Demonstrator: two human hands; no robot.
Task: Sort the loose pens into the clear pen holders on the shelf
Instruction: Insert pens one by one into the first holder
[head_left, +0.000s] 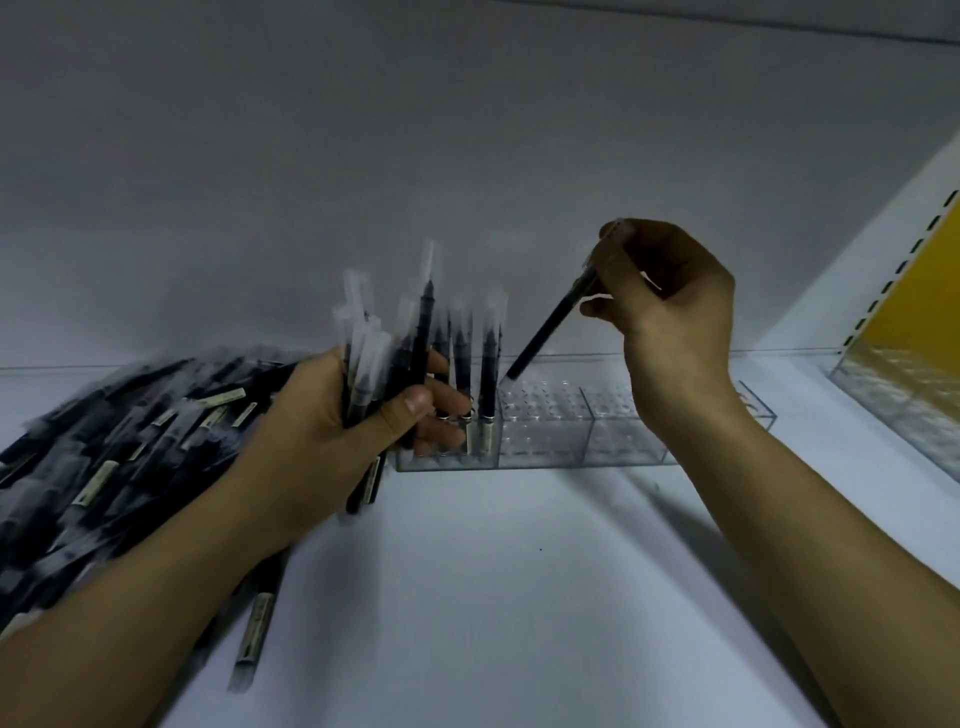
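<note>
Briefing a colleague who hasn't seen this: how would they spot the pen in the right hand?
Find the clear pen holder on the white shelf. Over it the right hand pinches one slanted dark pen, unlike the bundle in the left hand.

A white shelf (493, 597) fills the near and middle ground, its surface plain and matt. At the far side rises a pale grey back panel (415, 156), with a thin clear strip (789, 352) running along its foot. On the right a white slotted upright (862, 280) slants upward, with a yellow panel (919, 312) just beside it. The light is dim and cool, and soft shadows lie across the near shelf.
</note>
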